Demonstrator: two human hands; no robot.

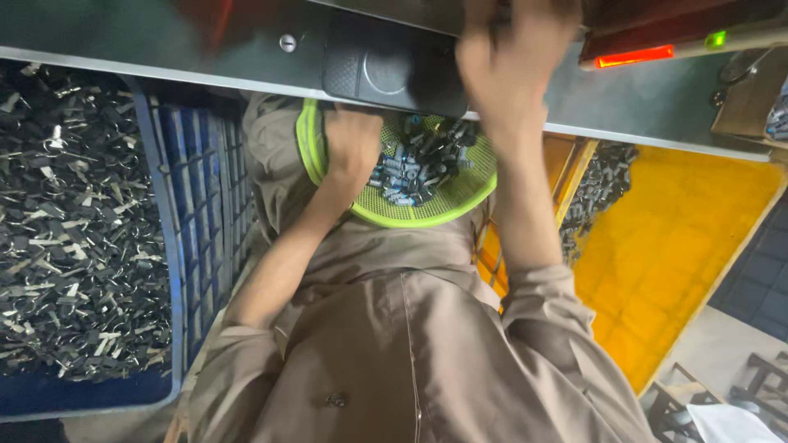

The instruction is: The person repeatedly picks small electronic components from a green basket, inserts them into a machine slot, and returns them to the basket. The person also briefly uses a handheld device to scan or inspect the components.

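My left hand (351, 146) digs into the small dark parts (419, 164), its grip hidden, in the green mesh basket (394, 215) resting on my lap; my right hand (509, 57), blurred and loosely open, lifts to the bench (648, 102)

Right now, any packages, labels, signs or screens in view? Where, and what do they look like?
No packages, labels or screens that I can make out. Only indicator lights:
Red light bar: top right on the machine edge, thin horizontal strip, glowing red-orange.
Green light: just right of the red bar, small square, glowing green.
Black panel: top centre above the green basket, rounded rectangle with an embossed circle, no display visible.
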